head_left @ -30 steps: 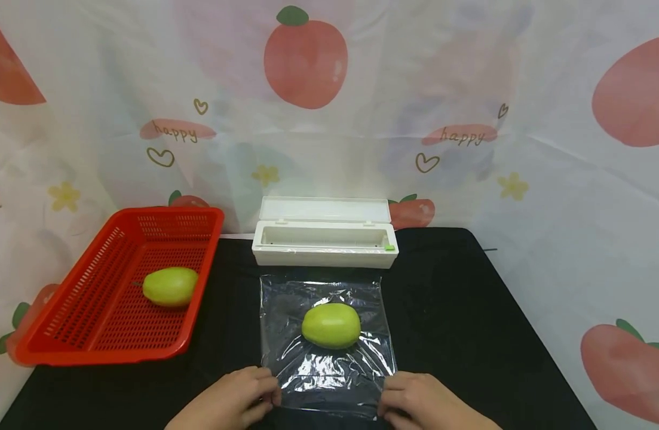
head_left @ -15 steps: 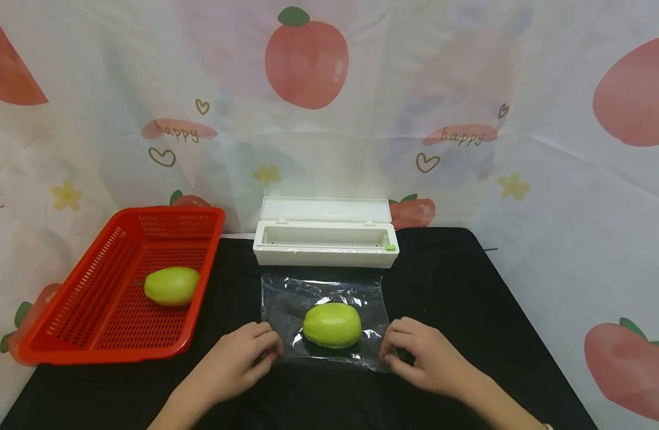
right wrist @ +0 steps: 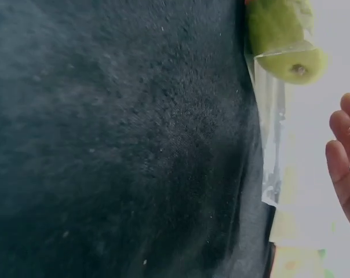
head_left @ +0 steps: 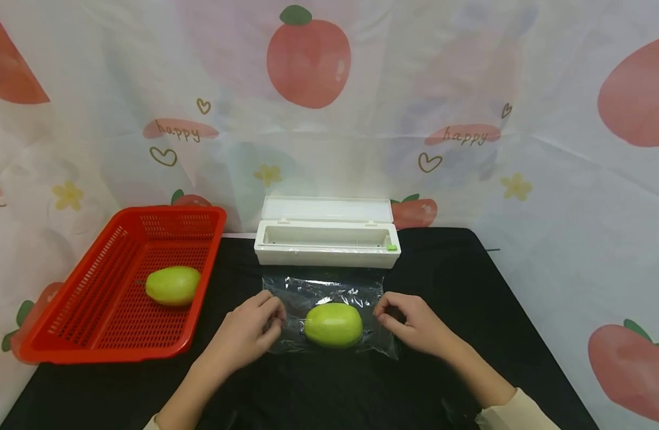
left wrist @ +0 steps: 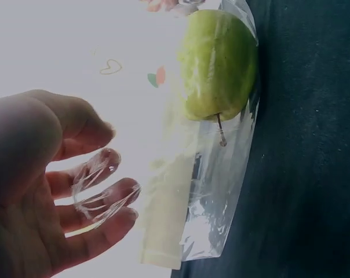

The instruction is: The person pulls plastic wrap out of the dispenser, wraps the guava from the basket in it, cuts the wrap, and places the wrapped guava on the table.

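Nearest on the black-covered desk (head_left: 318, 388), the left hand (head_left: 251, 328) and right hand (head_left: 412, 322) are raised on either side, fingers curled and thumbs brought in, each seemingly pinching a corner of the plastic film (head_left: 340, 291); the exact grip is hard to make out. Between them the green fruit (head_left: 333, 325) lies on its side on the film, its stem (left wrist: 221, 130) toward the left hand. The step appears to be folding the film's near part over the fruit, so both hands should best rise and go forward evenly, keeping the sheet lightly taut and clear of the stem, which might snag it. Loose film clings to the left fingers and could stick to itself. Beyond, the open white box (head_left: 327, 257) leaves little room, so the fold would do well to come down just short of it.
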{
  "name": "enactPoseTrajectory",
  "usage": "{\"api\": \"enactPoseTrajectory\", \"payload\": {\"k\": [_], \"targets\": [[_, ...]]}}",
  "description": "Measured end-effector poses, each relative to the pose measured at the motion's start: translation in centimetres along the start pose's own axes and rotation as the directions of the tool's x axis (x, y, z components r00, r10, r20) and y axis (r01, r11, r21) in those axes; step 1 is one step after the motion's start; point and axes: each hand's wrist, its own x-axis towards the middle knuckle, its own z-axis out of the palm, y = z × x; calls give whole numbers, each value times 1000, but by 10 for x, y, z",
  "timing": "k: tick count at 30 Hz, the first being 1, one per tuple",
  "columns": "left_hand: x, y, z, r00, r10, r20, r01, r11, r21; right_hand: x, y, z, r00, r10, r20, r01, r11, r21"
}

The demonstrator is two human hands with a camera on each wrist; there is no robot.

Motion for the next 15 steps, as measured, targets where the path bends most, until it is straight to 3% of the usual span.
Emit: {"api": "enactPoseTrajectory", "payload": {"k": [8, 15], "targets": [[16, -5, 9, 994, -105, -44, 102, 993, -59, 13, 20, 5, 986, 165, -14, -164, 985, 45], [20, -11, 19, 992, -130, 2, 130, 988, -80, 18, 33, 14, 966, 258, 18, -259, 965, 46]]}}
